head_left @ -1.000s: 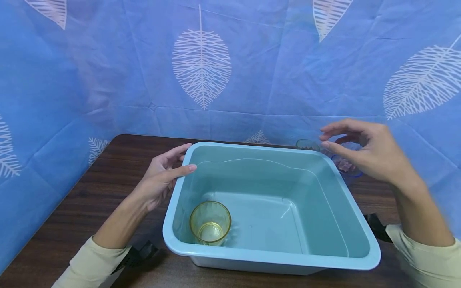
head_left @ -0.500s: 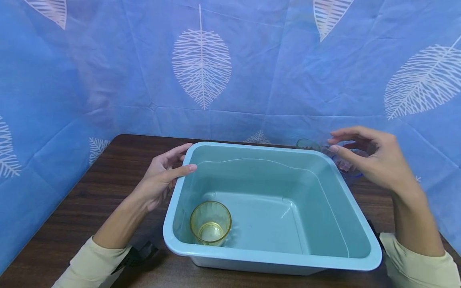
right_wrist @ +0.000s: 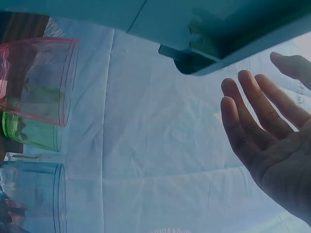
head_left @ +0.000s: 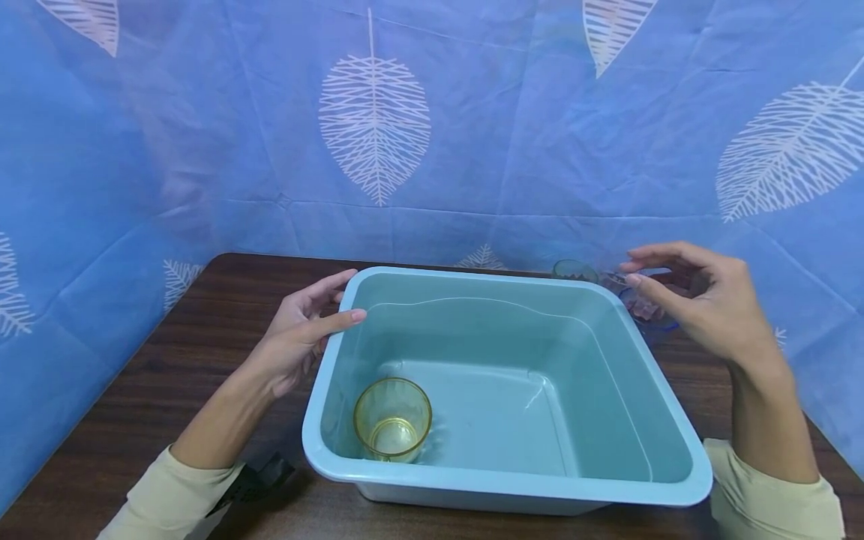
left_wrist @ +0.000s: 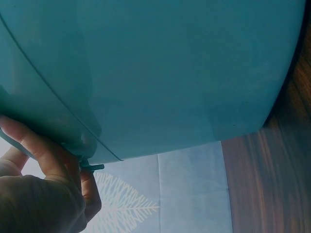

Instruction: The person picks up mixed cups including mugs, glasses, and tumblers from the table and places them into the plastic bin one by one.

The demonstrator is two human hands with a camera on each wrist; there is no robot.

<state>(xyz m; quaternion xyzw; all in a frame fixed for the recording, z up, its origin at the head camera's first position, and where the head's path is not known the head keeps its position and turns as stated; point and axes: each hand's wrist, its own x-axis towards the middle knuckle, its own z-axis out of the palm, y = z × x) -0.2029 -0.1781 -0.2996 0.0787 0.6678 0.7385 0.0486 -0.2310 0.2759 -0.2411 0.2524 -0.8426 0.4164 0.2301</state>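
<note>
A pale blue-green plastic basin stands on the table in the head view. Inside, at its near left corner, sits a yellow-tinted glass. My left hand grips the basin's far left corner, thumb over the rim and fingers beneath its outside. Past the far right corner, my right hand hovers with relaxed, parted fingers, apart from the rim in the right wrist view. Beyond that corner stand a greenish glass and a blue-rimmed glass with pinkish pieces in it, both partly hidden.
At the left of the right wrist view are a pink clear cup, a green one and a blue one. A blue leaf-patterned cloth hangs behind the dark wooden table.
My right hand has moved slightly to the right and down, away from the basin's far right corner. My left hand, the basin and the yellow glass stay put.
</note>
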